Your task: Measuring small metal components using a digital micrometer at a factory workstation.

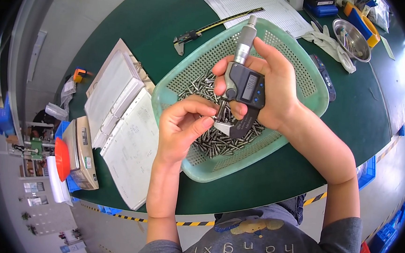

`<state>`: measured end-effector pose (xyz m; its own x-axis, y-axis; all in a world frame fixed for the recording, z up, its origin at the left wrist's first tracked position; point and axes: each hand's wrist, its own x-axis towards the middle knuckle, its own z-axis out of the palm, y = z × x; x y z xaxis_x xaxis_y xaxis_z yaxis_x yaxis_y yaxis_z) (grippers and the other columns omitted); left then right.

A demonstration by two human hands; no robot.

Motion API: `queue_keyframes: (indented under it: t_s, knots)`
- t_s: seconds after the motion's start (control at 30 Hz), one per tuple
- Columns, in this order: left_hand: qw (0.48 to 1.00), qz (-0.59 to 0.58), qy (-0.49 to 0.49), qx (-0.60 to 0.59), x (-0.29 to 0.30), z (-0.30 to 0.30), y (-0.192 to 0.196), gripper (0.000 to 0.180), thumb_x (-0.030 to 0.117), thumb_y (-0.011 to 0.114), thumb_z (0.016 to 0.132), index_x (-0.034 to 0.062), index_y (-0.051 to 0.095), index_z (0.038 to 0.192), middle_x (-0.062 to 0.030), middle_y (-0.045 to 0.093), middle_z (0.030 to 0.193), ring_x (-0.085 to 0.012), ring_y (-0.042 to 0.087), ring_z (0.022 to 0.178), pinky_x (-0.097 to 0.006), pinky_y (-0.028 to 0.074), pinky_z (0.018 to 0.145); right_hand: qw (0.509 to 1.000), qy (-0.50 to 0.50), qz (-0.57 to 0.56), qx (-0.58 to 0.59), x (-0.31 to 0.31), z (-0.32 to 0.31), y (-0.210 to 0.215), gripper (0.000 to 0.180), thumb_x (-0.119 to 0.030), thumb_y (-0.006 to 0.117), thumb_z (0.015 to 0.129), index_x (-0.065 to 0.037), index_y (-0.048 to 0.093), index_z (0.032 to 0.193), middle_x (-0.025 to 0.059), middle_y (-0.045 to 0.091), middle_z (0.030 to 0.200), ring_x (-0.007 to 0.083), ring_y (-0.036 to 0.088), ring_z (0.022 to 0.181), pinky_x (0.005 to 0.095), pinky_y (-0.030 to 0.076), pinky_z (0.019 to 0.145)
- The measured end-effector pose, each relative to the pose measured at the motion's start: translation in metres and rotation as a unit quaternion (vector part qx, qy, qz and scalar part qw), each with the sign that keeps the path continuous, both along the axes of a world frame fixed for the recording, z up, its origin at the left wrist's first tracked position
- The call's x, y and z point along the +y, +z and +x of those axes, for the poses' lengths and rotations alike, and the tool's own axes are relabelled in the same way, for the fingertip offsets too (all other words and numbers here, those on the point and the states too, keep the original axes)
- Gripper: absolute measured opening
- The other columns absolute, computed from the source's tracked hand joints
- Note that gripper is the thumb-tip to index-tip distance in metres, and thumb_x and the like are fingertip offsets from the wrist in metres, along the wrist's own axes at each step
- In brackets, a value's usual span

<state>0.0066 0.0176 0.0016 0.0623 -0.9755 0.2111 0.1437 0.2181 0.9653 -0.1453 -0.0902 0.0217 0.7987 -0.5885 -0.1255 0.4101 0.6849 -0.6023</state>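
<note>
My right hand [280, 87] is wrapped round a digital micrometer [253, 87] with a dark body, a small display and a silver thimble that points away from me. Close to the micrometer's jaws, my left hand [181, 127] is closed in a pinch. Between its thumb and forefinger is a small metal pin [215, 119], mostly hidden by the fingertips. I cannot tell whether the jaws touch it. Both hands are above a green perforated plastic basket [310, 89], where many loose metal pins [217, 145] lie in a heap.
Left of the basket lies an open ring binder [128, 142], beside a weighing scale [82, 153]. Beyond the basket are a caliper [186, 37] and paper sheets [262, 11]. A white glove [332, 48], a metal bowl [358, 43] and a dark device [325, 78] lie at the right.
</note>
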Motion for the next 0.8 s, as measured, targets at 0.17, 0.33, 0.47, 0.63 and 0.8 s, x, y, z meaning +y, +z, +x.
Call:
queue_keyframes:
  t_s: [0.17, 0.33, 0.47, 0.63, 0.8]
  knots:
    - [1.000, -0.012, -0.001, -0.025, -0.001, 0.000, 0.001, 0.011, -0.003, 0.062, 0.072, -0.0019, 0.060, 0.082, -0.0110, 0.058, 0.085, -0.0181, 0.055, 0.084, -0.029, 0.042, 0.078, 1.000, 0.009, -0.006, 0.023, 0.000, 0.002, 0.002, 0.058, -0.053, 0.029, 0.082, 0.000, 0.053, 0.086, 0.0121, 0.057, 0.066, 0.0160, 0.046, 0.039, 0.0245, 0.038, 0.036]
    - [0.999, -0.012, -0.013, -0.031, -0.001, 0.002, -0.001, 0.011, -0.003, 0.063, 0.070, -0.0019, 0.060, 0.081, -0.0115, 0.058, 0.084, -0.0191, 0.055, 0.083, -0.030, 0.042, 0.077, 0.998, 0.006, -0.018, 0.055, 0.001, 0.002, 0.007, 0.060, -0.056, 0.031, 0.081, 0.000, 0.055, 0.083, 0.0114, 0.057, 0.064, 0.0147, 0.046, 0.039, 0.0235, 0.037, 0.035]
    - [0.999, -0.019, -0.022, -0.041, 0.000, 0.002, 0.000, 0.011, -0.004, 0.063, 0.070, -0.0020, 0.060, 0.081, -0.0116, 0.058, 0.084, -0.0192, 0.055, 0.083, -0.030, 0.042, 0.077, 0.996, 0.002, -0.051, 0.068, 0.003, 0.003, 0.006, 0.062, -0.057, 0.031, 0.081, -0.001, 0.055, 0.082, 0.0108, 0.057, 0.064, 0.0136, 0.046, 0.040, 0.0229, 0.036, 0.035]
    - [0.999, -0.005, -0.018, -0.035, 0.000, 0.001, -0.002, 0.011, -0.004, 0.062, 0.070, -0.0023, 0.059, 0.081, -0.0110, 0.057, 0.085, -0.0184, 0.054, 0.084, -0.030, 0.041, 0.077, 0.997, 0.007, -0.047, 0.063, 0.003, 0.002, 0.005, 0.061, -0.056, 0.030, 0.083, 0.000, 0.055, 0.083, 0.0106, 0.057, 0.064, 0.0135, 0.046, 0.040, 0.0226, 0.036, 0.036]
    - [0.999, 0.012, -0.012, -0.040, 0.002, 0.003, 0.004, 0.011, -0.004, 0.062, 0.071, -0.0021, 0.058, 0.081, -0.0102, 0.057, 0.086, -0.0171, 0.053, 0.084, -0.029, 0.041, 0.078, 0.993, 0.002, -0.079, 0.091, 0.004, 0.002, 0.011, 0.061, -0.053, 0.024, 0.085, 0.000, 0.054, 0.085, 0.0109, 0.057, 0.064, 0.0141, 0.045, 0.040, 0.0231, 0.036, 0.036]
